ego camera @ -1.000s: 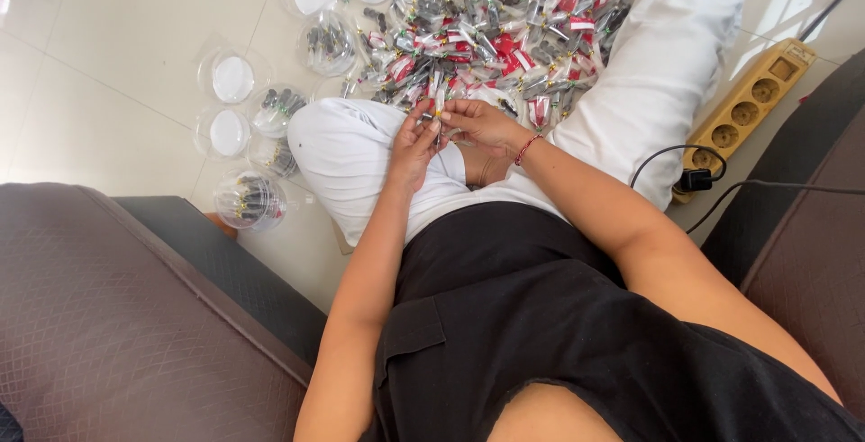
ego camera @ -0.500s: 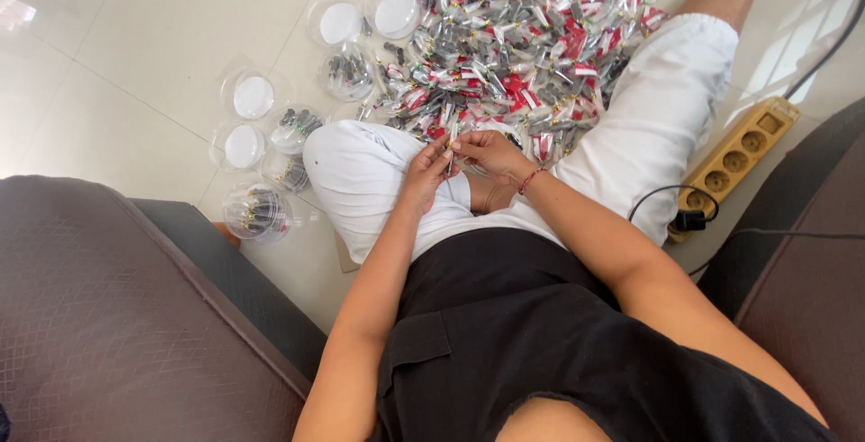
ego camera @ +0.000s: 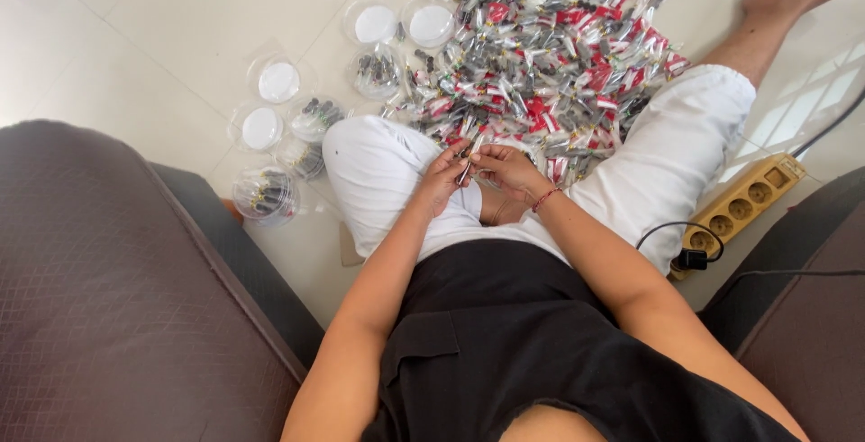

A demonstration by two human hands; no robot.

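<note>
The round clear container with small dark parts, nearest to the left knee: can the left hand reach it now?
Probably yes. The left hand shares a small packet with the right hand, but only the white-clad left knee lies between it and the container; nothing blocks an outward reach.

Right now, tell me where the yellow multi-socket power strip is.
In the head view, the yellow multi-socket power strip lies on the pale tiled floor at the person's right, beside the white-trousered right leg, a black plug in its near end.
</note>
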